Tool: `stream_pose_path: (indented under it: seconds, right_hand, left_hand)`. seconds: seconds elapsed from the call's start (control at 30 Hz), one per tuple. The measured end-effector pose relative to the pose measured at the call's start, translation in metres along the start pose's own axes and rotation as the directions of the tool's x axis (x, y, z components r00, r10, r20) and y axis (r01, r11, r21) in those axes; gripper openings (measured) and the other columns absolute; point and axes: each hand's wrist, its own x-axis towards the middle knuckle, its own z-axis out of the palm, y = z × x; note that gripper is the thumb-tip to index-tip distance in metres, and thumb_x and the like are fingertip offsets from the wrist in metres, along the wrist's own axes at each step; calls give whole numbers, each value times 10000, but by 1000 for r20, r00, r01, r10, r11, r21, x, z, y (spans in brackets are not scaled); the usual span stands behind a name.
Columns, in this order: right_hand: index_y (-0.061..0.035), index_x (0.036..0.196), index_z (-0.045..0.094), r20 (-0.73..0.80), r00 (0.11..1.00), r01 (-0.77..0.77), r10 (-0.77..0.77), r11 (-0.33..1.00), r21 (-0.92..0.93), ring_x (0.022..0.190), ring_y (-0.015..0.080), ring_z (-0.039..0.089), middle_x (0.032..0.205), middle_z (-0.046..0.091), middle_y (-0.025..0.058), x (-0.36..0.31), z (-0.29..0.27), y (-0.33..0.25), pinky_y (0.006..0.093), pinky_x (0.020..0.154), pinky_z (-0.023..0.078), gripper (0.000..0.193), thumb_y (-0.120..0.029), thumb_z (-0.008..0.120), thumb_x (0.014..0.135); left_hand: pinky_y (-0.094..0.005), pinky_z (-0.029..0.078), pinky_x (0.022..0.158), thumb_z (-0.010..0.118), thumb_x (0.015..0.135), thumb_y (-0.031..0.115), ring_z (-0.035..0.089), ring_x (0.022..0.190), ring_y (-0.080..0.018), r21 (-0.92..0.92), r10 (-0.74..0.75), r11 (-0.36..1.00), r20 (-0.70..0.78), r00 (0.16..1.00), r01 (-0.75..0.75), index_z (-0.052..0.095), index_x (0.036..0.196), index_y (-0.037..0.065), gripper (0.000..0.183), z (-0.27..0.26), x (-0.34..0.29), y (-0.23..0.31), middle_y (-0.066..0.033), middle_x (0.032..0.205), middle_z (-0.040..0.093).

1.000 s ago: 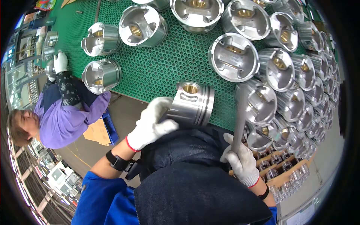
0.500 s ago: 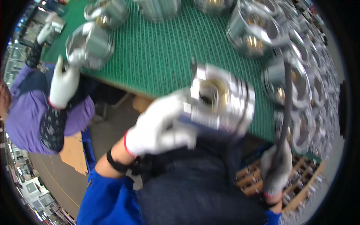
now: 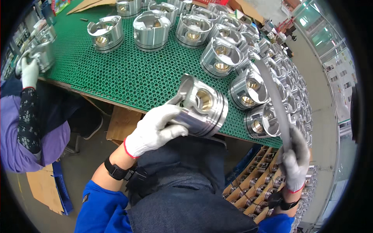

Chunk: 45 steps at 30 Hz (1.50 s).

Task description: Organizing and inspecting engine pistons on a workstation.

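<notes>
My left hand (image 3: pixel 153 130), in a white knit glove with a red cuff, grips a shiny metal piston (image 3: pixel 211 118) by its skirt. The piston lies tilted on its side above the near edge of the green mat, its ringed end toward the right and a brass-lined pin hole facing up. At the right, my gloved right hand (image 3: pixel 297 159) is closed round the lower end of a long, flat grey file-like strip (image 3: pixel 275 93). This strip points up and leftward, in front of the standing pistons, apart from the held one. The right glove looks grey with dirt.
Several pistons (image 3: pixel 150 33) stand on the green perforated mat (image 3: pixel 128 73), packed densely toward the right. A wooden divided crate (image 3: pixel 248 182) with metal parts sits below at right. To the left, a co-worker's gloved hand (image 3: pixel 29 72) holds another piston (image 3: pixel 44 52). Cardboard (image 3: pixel 42 186) lies on the floor.
My view has shifted, showing more of the table's far side. My left hand still grips the piston, now turned and steadier. The co-worker's near hand has moved onto a piston at far left.
</notes>
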Motion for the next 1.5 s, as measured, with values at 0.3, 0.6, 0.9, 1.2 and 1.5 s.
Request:
stream_pose_path:
  seconds: [0.3, 0.6, 0.9, 1.2, 1.5]
  right_hand:
    - [3, 1219, 621, 663, 748, 525, 36, 579, -623, 729, 358, 662, 842, 671, 177, 113, 63, -81, 407, 671, 514, 541, -58, 704, 688]
    - [-110, 1387, 508, 760, 649, 697, 13, 391, -601, 553, 242, 633, 684, 650, 94, 154, 123, -77, 362, 498, 477, 648, -91, 708, 771]
    - [-190, 1378, 533, 804, 576, 762, -147, 453, -463, 475, 226, 583, 588, 570, 63, 171, 135, -74, 359, 456, 455, 608, -108, 718, 804]
    - [-213, 1389, 503, 854, 519, 737, 35, 487, -468, 509, 219, 577, 580, 535, 39, 184, 147, -72, 333, 494, 478, 514, -223, 638, 893]
    - [-241, 1312, 583, 844, 537, 758, -16, 449, -473, 484, 202, 601, 609, 589, 14, 171, 138, -77, 347, 468, 480, 500, -256, 701, 827]
  left_hand:
    - [-481, 467, 949, 829, 693, 223, 595, 886, -349, 18, 174, 984, 96, 980, -177, 630, 948, 3, 391, -14, 7, -33, -135, 897, 591]
    - [-497, 453, 963, 822, 697, 235, 598, 836, -348, -22, 227, 974, -4, 974, -227, 596, 885, -1, 376, -7, 16, -26, -138, 862, 584]
    - [-469, 463, 940, 828, 695, 246, 608, 866, -335, 40, 122, 991, 110, 986, -127, 603, 904, 7, 390, -14, 16, -26, -120, 884, 600]
    - [-447, 480, 827, 820, 717, 244, 603, 839, -330, 21, 169, 985, 90, 981, -172, 609, 910, 23, 362, -16, 20, -22, -118, 881, 603]
    - [-432, 469, 829, 813, 728, 253, 601, 859, -342, -28, 134, 991, 115, 984, -132, 611, 937, 34, 364, -12, 14, -22, -127, 900, 612]
